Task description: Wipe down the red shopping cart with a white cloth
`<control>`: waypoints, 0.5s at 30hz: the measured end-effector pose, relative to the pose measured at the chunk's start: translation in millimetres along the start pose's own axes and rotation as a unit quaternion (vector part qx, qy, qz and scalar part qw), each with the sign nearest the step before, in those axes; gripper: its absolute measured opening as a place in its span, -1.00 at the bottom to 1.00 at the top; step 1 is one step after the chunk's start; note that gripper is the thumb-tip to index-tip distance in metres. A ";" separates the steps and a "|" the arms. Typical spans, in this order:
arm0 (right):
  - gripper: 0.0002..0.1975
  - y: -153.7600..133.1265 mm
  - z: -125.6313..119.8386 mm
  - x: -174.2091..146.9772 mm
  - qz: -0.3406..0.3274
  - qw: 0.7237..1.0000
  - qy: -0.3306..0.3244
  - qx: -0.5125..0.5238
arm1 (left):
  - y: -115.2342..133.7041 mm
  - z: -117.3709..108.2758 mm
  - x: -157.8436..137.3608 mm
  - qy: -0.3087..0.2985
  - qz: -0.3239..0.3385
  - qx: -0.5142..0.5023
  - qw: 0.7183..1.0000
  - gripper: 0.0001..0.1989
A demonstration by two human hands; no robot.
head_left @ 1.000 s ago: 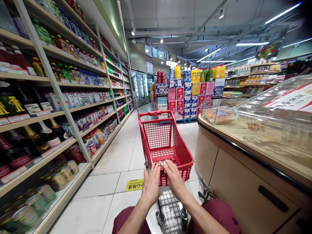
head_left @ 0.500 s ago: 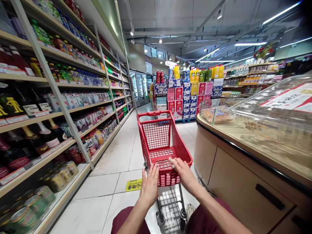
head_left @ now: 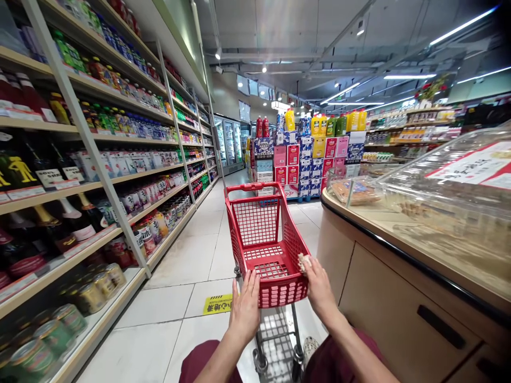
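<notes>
A red plastic shopping cart [head_left: 281, 292] stands in front of me, its basket bare inside and its handle on the far side. My left hand [head_left: 245, 308] lies with fingers outstretched against the near left corner of the basket. At the near right corner, my right hand [head_left: 320, 287] presses a crumpled off-white cloth [head_left: 304, 263] to the rim, fingers closed over it. The cloth's underside is hidden by the fingers.
Drink shelves [head_left: 131, 175] run along the left. A glass-topped counter [head_left: 399, 229] is close on the right. Stacked drink boxes [head_left: 293, 165] stand beyond the cart. A yellow floor sticker [head_left: 215, 305] lies on the white tiles.
My right hand has slid rightward along the near rim to the right corner, taking the cloth with it. My left hand stays nearly in place.
</notes>
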State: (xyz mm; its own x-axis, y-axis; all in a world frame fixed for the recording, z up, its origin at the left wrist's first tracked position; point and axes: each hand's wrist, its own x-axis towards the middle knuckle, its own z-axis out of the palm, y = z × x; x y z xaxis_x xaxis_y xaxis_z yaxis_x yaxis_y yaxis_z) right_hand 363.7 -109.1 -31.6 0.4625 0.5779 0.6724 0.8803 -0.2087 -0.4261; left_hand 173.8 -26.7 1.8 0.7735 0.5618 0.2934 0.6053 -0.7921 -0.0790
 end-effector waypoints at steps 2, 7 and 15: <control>-0.48 -9.9 6.0 -5.1 -0.032 0.999 -0.007 0.015 | 1.5 2.2 0.6 0.002 0.005 -0.008 1.000 -0.18; -0.48 -20.5 9.9 -8.3 -0.070 0.996 -0.039 0.040 | 3.1 2.7 -0.1 -0.001 0.018 -0.006 1.000 -0.20; -0.48 -17.4 8.7 -8.6 -0.077 0.996 -0.011 0.043 | 7.4 7.6 1.1 0.009 0.008 -0.013 1.000 -0.21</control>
State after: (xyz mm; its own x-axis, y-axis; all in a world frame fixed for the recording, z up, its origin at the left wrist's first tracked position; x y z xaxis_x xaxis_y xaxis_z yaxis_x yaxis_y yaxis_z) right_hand 343.5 -103.6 -35.2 0.3184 0.6159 0.7206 0.9280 -0.0472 -0.3697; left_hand 180.5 -30.2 -5.7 0.7792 0.5447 0.3101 0.5878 -0.8067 -0.0599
